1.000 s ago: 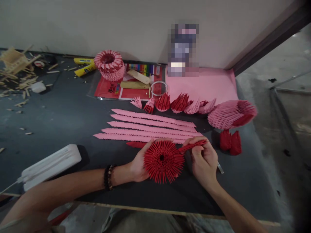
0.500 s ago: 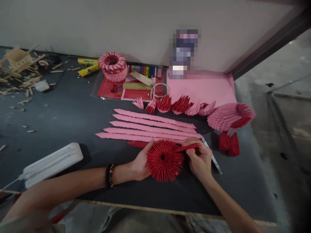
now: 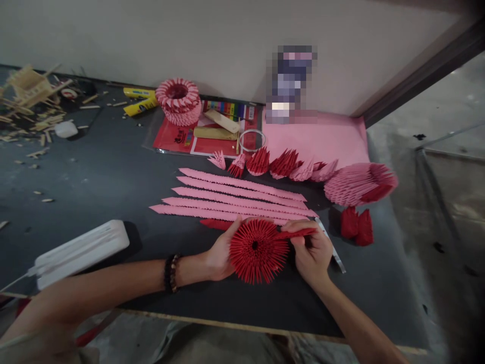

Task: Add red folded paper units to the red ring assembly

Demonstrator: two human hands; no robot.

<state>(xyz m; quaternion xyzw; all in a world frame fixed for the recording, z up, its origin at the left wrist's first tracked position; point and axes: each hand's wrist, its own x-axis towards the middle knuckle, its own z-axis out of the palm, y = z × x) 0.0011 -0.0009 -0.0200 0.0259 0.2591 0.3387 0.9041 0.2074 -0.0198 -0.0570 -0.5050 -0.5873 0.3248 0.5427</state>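
Observation:
A round red spiky disc of folded paper pieces [image 3: 258, 248] lies on the dark table near its front edge. My left hand [image 3: 219, 258] grips its left side, fingers curled behind it. My right hand [image 3: 312, 250] pinches a short red chain of folded pieces [image 3: 296, 232] that points into the disc's right edge. Several long pink folded-paper strips [image 3: 235, 197] lie just beyond the hands. A thin metal ruler [image 3: 333, 250] pokes out under my right hand.
Small red and pink fan clusters [image 3: 280, 163], a pink and red cone piece [image 3: 359, 183] and two red lumps [image 3: 356, 225] lie right. Pink paper sheet [image 3: 314, 134], striped ring [image 3: 178, 100], red packet [image 3: 182, 139] behind. White case [image 3: 81, 253] left. Wooden sticks [image 3: 30, 101] far left.
My right hand drew in closer to the disc with the red chain. The metal ruler shows more beside it. The left hand stays on the disc.

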